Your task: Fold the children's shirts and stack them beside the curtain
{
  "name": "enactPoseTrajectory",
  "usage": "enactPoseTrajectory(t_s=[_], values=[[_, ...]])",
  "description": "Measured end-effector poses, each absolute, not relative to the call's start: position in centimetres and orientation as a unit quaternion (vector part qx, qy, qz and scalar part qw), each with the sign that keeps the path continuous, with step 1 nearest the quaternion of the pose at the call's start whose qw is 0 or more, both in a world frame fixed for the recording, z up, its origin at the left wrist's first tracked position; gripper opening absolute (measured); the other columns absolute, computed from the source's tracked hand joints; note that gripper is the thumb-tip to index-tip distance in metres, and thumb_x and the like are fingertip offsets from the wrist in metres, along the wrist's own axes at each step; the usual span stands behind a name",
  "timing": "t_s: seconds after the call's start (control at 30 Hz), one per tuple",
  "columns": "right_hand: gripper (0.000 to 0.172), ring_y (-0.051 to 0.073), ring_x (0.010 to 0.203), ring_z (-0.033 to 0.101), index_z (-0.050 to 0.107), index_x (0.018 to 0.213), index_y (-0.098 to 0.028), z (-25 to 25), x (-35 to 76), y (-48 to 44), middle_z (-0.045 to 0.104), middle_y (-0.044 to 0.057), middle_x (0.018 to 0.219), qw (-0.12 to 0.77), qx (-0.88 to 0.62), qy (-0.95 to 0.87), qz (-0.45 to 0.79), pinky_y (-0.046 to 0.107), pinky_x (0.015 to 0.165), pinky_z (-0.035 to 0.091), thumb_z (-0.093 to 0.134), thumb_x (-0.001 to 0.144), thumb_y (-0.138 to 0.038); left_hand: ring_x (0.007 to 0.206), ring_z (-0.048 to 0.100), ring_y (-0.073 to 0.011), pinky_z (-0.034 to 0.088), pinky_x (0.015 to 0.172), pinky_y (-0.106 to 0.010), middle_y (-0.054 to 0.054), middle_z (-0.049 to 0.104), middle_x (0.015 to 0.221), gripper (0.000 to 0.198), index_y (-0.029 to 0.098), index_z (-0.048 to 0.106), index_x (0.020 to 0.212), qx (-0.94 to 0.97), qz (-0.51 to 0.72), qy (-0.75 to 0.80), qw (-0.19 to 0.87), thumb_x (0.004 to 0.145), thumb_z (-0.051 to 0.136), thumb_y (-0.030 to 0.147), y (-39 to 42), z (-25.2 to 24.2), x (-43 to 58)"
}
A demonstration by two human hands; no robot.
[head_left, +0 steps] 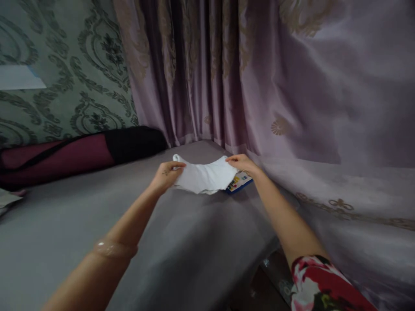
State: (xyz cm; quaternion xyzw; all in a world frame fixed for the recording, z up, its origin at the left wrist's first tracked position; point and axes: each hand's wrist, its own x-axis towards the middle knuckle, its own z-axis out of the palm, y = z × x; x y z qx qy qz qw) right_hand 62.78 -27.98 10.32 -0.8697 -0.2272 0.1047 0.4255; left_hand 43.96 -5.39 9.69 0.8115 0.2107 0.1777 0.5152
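A white cloth (205,177) hangs slack between my two hands, low over the grey bed sheet (97,216). My left hand (167,172) pinches its left corner with closed fingers. Its right corner is pinched in the closed fingers of my right hand (241,163). Under the cloth's right end lies a small blue-edged card or box with coloured print (240,182), partly hidden.
A maroon and black long bag (81,151) lies along the far left of the bed against green patterned wallpaper. Lilac curtains (292,86) hang behind and to the right, draping close to my right arm. The bed's near right edge drops to the floor.
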Motion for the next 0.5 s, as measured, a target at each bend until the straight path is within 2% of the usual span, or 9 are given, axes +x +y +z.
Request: enactPoseTrajectory(t_s=[0.07, 0.13, 0.23, 0.33, 0.4, 0.5], values=[[0.028, 0.011, 0.064, 0.060, 0.069, 0.106, -0.009, 10.5, 64.5, -29.1, 0.071, 0.006, 0.083, 0.393, -0.896, -0.197, 0.071, 0.019, 0.058, 0.045, 0.063, 0.083, -0.023, 0.044, 0.040, -0.0069, 0.030, 0.044, -0.019, 0.001, 0.055, 0.061, 0.040, 0.013, 0.067, 0.113, 0.804, 0.176, 0.188, 0.536, 0.078, 0.053, 0.024, -7.1, 9.1, 46.5], [0.038, 0.011, 0.063, 0.061, 0.064, 0.114, -0.008, 10.5, 66.3, -30.0, 0.071, 0.008, 0.085, 0.319, -0.928, -0.190, 0.046, 0.020, 0.057, 0.046, 0.068, 0.079, -0.023, 0.045, 0.041, -0.0058, 0.031, 0.044, -0.018, 0.000, 0.058, 0.067, 0.044, 0.012, 0.063, 0.119, 0.783, 0.169, 0.177, 0.572, 0.077, 0.054, 0.020, -8.7, 8.5, 48.8], [0.047, 0.012, 0.060, 0.061, 0.058, 0.122, -0.006, 10.5, 69.1, -31.0, 0.070, 0.008, 0.084, 0.198, -0.963, -0.181, 0.027, 0.021, 0.055, 0.046, 0.066, 0.077, -0.011, 0.048, 0.045, -0.0053, 0.034, 0.045, -0.016, -0.002, 0.062, 0.074, 0.049, 0.012, 0.058, 0.126, 0.731, 0.146, 0.185, 0.640, 0.077, 0.054, 0.013, -10.8, 7.5, 51.8], [0.046, 0.014, 0.062, 0.061, 0.059, 0.122, -0.008, 10.7, 71.6, -31.8, 0.068, 0.007, 0.081, 0.139, -0.977, -0.160, 0.014, 0.022, 0.056, 0.047, 0.059, 0.076, -0.004, 0.052, 0.051, -0.0061, 0.038, 0.048, -0.017, -0.003, 0.064, 0.080, 0.055, 0.012, 0.054, 0.130, 0.654, 0.126, 0.188, 0.722, 0.075, 0.056, 0.010, -12.7, 6.6, 54.0], [0.047, 0.016, 0.069, 0.063, 0.059, 0.123, -0.013, 10.9, 72.7, -32.3, 0.068, 0.007, 0.086, 0.110, -0.981, -0.157, 0.001, 0.023, 0.061, 0.047, 0.059, 0.077, -0.004, 0.055, 0.054, -0.0069, 0.042, 0.051, -0.017, -0.005, 0.065, 0.085, 0.056, 0.012, 0.054, 0.130, 0.602, 0.124, 0.185, 0.767, 0.074, 0.057, 0.008, -13.9, 6.0, 55.0], [0.047, 0.019, 0.090, 0.063, 0.059, 0.123, -0.020, 10.8, 73.3, -32.8, 0.066, 0.008, 0.104, 0.079, -0.983, -0.164, -0.024, 0.024, 0.072, 0.047, 0.057, 0.079, -0.005, 0.060, 0.057, -0.0080, 0.046, 0.056, -0.019, -0.007, 0.067, 0.094, 0.056, 0.013, 0.054, 0.129, 0.546, 0.120, 0.189, 0.807, 0.074, 0.057, 0.006, -15.6, 4.8, 56.0]])
